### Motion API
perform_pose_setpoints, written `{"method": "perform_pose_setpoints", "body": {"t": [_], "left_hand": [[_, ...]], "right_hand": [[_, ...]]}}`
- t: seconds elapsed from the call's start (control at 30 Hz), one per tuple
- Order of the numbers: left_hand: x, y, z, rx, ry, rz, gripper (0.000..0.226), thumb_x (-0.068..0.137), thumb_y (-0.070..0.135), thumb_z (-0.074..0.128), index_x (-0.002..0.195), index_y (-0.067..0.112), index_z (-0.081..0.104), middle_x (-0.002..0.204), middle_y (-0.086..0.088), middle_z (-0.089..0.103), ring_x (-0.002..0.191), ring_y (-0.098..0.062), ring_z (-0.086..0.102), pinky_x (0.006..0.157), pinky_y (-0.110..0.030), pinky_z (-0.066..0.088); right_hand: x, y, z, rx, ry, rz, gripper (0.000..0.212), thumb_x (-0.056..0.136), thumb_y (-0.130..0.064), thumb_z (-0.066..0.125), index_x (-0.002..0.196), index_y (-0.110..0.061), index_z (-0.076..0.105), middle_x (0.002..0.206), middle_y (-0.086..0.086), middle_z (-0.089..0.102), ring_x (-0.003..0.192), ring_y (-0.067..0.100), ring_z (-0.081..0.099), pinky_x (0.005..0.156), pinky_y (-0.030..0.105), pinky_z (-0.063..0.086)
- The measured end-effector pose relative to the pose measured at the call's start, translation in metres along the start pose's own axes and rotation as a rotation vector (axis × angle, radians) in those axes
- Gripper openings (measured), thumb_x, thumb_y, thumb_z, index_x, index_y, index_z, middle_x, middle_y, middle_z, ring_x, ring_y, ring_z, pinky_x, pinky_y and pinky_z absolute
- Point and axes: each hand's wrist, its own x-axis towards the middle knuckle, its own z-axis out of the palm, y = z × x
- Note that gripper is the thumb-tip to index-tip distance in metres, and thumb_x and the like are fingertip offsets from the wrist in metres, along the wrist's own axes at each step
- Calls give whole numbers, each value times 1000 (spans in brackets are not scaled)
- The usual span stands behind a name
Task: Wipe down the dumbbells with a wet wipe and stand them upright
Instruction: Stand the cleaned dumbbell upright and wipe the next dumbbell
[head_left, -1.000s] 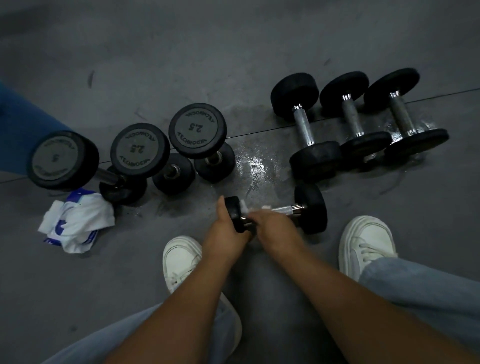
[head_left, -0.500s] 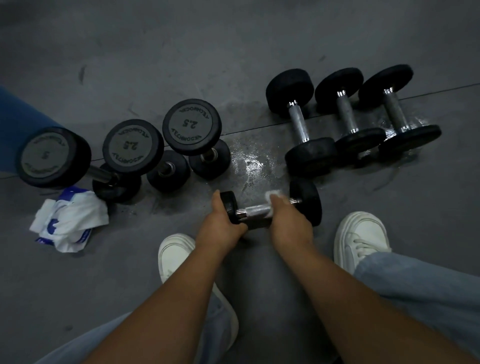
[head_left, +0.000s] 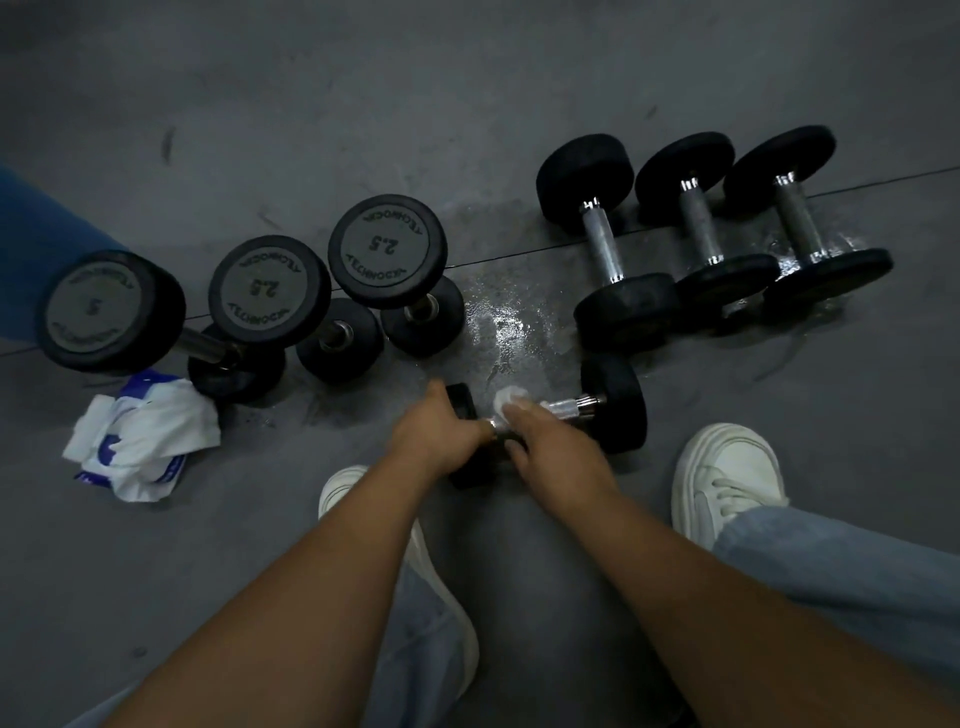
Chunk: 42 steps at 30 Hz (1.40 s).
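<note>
Near the left edge of the floor lies a crumpled white-and-blue wipe packet (contents unclear). Just beyond the white shoes, a dumbbell lies sideways; the left hand grips its left weight, and the right hand curls round the handle, pressing a wet wipe there.

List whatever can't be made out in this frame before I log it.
Held dumbbell, head view: left grip covers its left head; weight marking unseen.
Wet wipe: right grip hides all but a corner.
Wipe packet: print too small to read.
Three lying dumbbells: end faces turned away, weights unreadable.
Blue shape: cut off by left edge.
</note>
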Motion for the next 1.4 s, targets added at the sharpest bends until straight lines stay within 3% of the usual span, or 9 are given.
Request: {"method": "perform_pose_setpoints", "body": {"t": [0.2, 0.37, 0.5, 0.6, 0.73, 0.93, 1.17, 1.3, 1.4], "left_hand": [[-44, -10, 31, -128, 241, -130, 92, 82, 56, 65, 152, 25, 15, 126, -14, 63, 112, -37, 61, 88, -39, 47], [-43, -22, 51, -129, 110, 82, 111, 76, 19, 73, 155, 33, -4, 137, -14, 49, 114, -34, 58, 85, -37, 48], [-33, -24, 44, -100, 101, 126, 112, 69, 18, 73, 152, 36, -1, 133, -11, 53, 111, -33, 61, 90, -41, 52], [-21, -22, 35, -113, 64, 121, 111, 70, 28, 76, 152, 35, 0, 134, -13, 54, 116, -34, 59, 96, -43, 50], [-17, -24, 22, -142, 64, 98, 117, 72, 25, 78, 156, 30, -3, 135, -9, 56, 119, -30, 58, 95, -34, 48], [-48, -19, 58, -462, 220, -31, 95, 80, 25, 78, 151, 30, 15, 125, -6, 62, 110, -30, 62, 83, -30, 45], [-7, -16, 7, -75, 114, 8, 58, 78, 45, 69, 127, 21, 46, 120, -10, 63, 112, -32, 59, 85, -34, 46], [-26, -13, 23, 9, 232, -39, 68, 85, 55, 59, 140, 28, 30, 122, -10, 65, 111, -36, 61, 85, -39, 46], [-28, -20, 34, -115, 165, 21, 91, 83, 44, 68, 150, 26, 10, 124, -9, 64, 108, -34, 63, 83, -36, 47]], "right_hand": [[-2, 26, 0, 191, 278, 359, 29, 97, -27, 50, 121, -28, 66, 132, -8, 60, 119, 19, 58, 97, 29, 44], [-6, -5, 1, 221, 4, 177, 30, 94, -45, 37, 114, -38, 58, 115, -4, 66, 106, 23, 63, 72, 22, 36], [5, 9, -4, 213, 220, 408, 29, 98, -37, 41, 119, -34, 62, 123, 0, 66, 111, 27, 62, 85, 31, 47], [-2, -9, 9, 251, 40, 235, 23, 95, -40, 43, 111, -33, 58, 110, -2, 67, 101, 25, 63, 72, 28, 42], [10, 7, -6, 271, 183, 378, 28, 98, -35, 45, 120, -36, 63, 128, -6, 63, 114, 23, 60, 89, 29, 45], [9, 7, -11, 109, 56, 166, 33, 99, -34, 42, 128, -35, 58, 139, -10, 54, 123, 17, 54, 98, 30, 44], [16, 11, -7, 190, 129, 244, 35, 96, -28, 45, 126, -33, 62, 134, -8, 59, 122, 18, 56, 102, 26, 43], [1, 11, 2, 231, 256, 358, 35, 98, -21, 44, 127, -29, 61, 136, -7, 57, 124, 18, 55, 101, 26, 40], [-1, -13, 2, 141, 43, 138, 37, 98, -18, 41, 131, -26, 55, 132, -1, 57, 118, 25, 57, 95, 39, 46]]}}
